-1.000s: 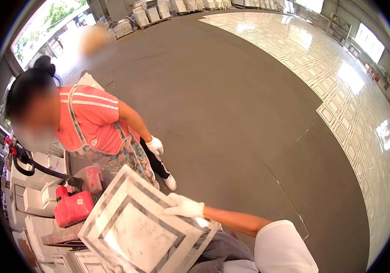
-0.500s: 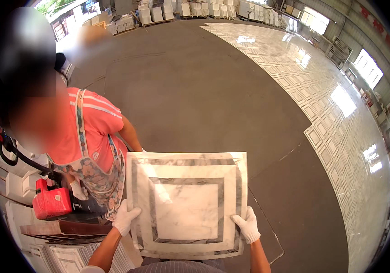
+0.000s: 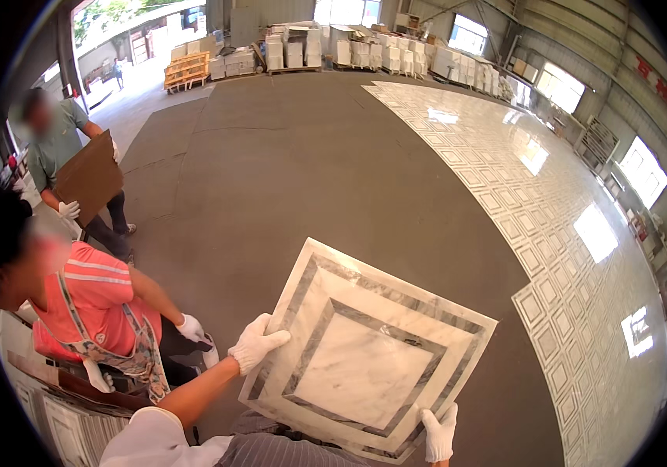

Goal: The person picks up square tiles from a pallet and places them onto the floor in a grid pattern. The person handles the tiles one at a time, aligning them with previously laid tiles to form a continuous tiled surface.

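A square white marble tile (image 3: 368,366) with two grey inlaid bands is held up in front of me, turned at an angle. My left hand (image 3: 259,345), in a white glove, grips its left edge with the thumb on the face. At the lower right edge, my gloved right hand (image 3: 439,433) holds the same tile, thumb in front. The fingers behind the tile are hidden.
Laid patterned tiles (image 3: 505,202) cover the right side beside the dark grey floor (image 3: 310,171). A co-worker in a pink shirt (image 3: 100,284) stands close on my left; another carries a brown board (image 3: 90,177). Stacked tiles (image 3: 65,428) stand lower left, and pallets of white blocks (image 3: 294,48) line the back.
The tile has swung to the right and tilted, with both hands still on it. My view has turned; the pink-shirted co-worker now appears lower, and the one with the board has come into view.
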`<control>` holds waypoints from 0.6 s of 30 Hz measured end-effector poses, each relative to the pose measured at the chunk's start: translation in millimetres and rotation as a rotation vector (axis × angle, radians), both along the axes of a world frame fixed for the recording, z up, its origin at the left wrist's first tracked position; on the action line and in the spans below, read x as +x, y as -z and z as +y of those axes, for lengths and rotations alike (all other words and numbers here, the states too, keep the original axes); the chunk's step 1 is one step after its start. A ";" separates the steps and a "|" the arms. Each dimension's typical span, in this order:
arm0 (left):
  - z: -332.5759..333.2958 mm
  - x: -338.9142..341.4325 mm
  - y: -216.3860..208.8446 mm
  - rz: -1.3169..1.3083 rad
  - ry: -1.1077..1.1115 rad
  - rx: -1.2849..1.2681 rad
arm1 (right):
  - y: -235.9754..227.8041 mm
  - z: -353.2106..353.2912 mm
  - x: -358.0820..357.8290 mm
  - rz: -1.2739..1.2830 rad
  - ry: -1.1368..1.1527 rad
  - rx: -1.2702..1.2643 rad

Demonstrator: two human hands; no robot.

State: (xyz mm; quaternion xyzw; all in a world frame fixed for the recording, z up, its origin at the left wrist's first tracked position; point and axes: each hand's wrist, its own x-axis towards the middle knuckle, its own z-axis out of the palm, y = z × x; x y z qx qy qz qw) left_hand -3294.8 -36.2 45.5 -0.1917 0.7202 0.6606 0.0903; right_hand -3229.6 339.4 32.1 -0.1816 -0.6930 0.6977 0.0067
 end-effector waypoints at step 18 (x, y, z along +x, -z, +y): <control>10.6 -378.4 12.2 0.012 0.028 -0.123 | -29.9 -10.6 -403.9 -0.025 0.015 0.151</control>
